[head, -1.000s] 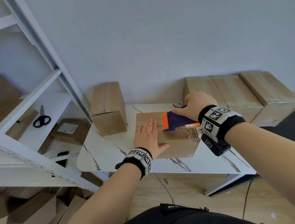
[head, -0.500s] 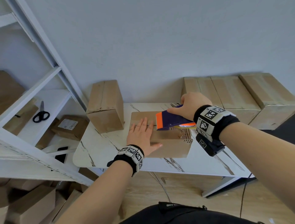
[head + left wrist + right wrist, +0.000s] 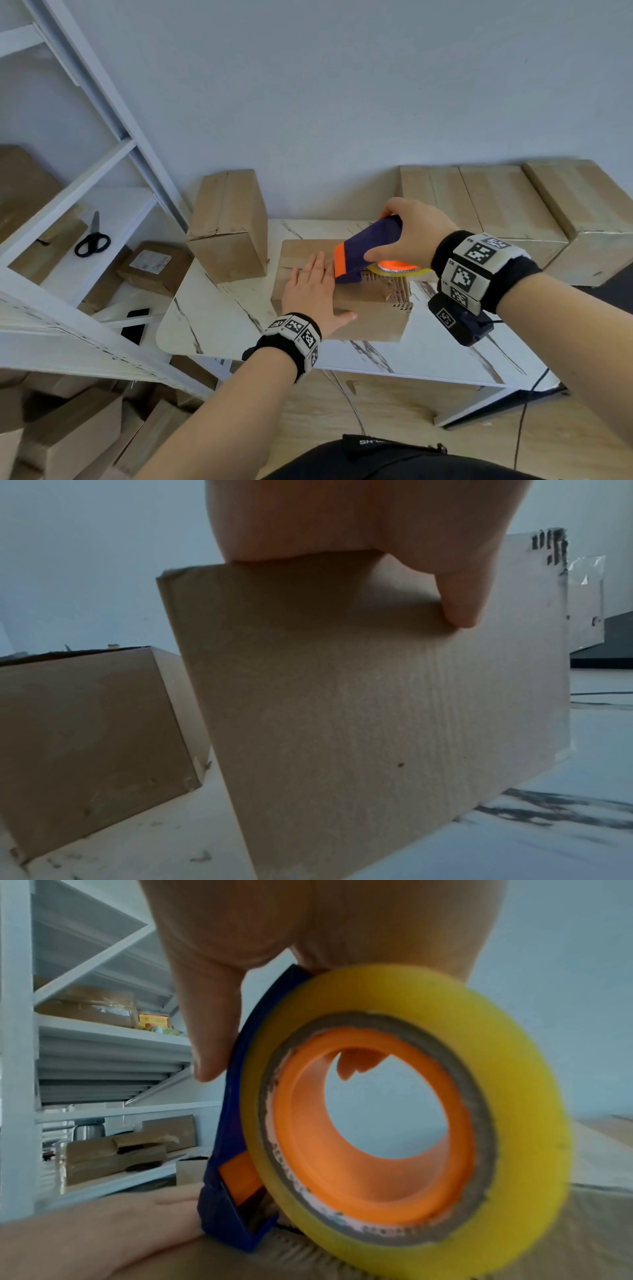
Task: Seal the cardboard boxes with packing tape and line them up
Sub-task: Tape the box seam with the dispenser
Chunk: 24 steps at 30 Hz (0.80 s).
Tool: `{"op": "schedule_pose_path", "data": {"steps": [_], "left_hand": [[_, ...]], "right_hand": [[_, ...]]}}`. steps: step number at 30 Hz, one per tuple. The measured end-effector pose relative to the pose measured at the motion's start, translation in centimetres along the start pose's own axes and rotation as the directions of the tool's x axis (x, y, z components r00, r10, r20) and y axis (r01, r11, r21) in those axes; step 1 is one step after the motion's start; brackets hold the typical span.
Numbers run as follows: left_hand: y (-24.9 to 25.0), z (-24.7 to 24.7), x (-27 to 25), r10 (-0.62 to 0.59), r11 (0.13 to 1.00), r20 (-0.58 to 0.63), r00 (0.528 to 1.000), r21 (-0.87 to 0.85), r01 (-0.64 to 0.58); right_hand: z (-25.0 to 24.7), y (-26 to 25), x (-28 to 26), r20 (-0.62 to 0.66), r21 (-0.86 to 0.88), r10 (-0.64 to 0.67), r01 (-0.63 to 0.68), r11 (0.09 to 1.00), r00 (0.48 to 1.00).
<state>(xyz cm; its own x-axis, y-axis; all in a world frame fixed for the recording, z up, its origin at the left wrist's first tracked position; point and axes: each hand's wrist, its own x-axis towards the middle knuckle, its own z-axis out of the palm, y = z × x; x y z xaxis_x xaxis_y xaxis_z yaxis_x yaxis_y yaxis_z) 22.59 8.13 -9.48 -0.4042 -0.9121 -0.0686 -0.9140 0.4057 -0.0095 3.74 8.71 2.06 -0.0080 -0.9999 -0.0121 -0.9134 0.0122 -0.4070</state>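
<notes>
A flat cardboard box [image 3: 373,315] [image 3: 359,710] lies on the marble table [image 3: 219,318], its top face torn at the right. My left hand [image 3: 313,291] lies flat on the box top with straight fingers, and its thumb [image 3: 459,599] reaches over the near side. My right hand [image 3: 411,233] [image 3: 212,993] grips a blue and orange tape dispenser [image 3: 363,253] [image 3: 232,1164] carrying a yellow tape roll [image 3: 428,1123]. The dispenser is tilted, its orange front edge down on the box top just right of my left fingers.
Another cardboard box [image 3: 229,226] [image 3: 85,737] stands at the table's back left. Three boxes [image 3: 513,212] sit in a row at the back right. A white shelf [image 3: 102,219] at left holds scissors [image 3: 92,240] and more boxes. Cardboard lies on the floor below.
My right hand has tipped the dispenser up at its back, so the orange front edge now points down onto the box and the tape roll shows. My left hand stays flat on the box.
</notes>
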Motion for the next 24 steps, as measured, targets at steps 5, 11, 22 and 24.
{"op": "schedule_pose_path", "data": {"steps": [5, 11, 22, 24], "left_hand": [[0.0, 0.1, 0.1, 0.005, 1.000, -0.008, 1.000, 0.007, -0.005], [-0.1, 0.3, 0.1, 0.008, 1.000, -0.016, 1.000, 0.004, -0.008], [-0.4, 0.4, 0.3, 0.046, 0.999, 0.005, 0.999, 0.024, -0.046], [-0.4, 0.4, 0.3, 0.046, 0.999, 0.007, 0.999, 0.029, -0.046]], "right_hand": [[0.0, 1.0, -0.9, 0.057, -0.036, -0.073, 0.075, 0.997, 0.996], [0.4, 1.4, -1.1, -0.020, -0.032, -0.083, 0.082, 0.996, 0.996], [1.2, 2.3, -1.9, -0.126, -0.054, -0.101, 0.095, 0.994, 0.987], [1.3, 2.3, -2.0, -0.125, -0.059, -0.098, 0.091, 0.994, 0.987]]}}
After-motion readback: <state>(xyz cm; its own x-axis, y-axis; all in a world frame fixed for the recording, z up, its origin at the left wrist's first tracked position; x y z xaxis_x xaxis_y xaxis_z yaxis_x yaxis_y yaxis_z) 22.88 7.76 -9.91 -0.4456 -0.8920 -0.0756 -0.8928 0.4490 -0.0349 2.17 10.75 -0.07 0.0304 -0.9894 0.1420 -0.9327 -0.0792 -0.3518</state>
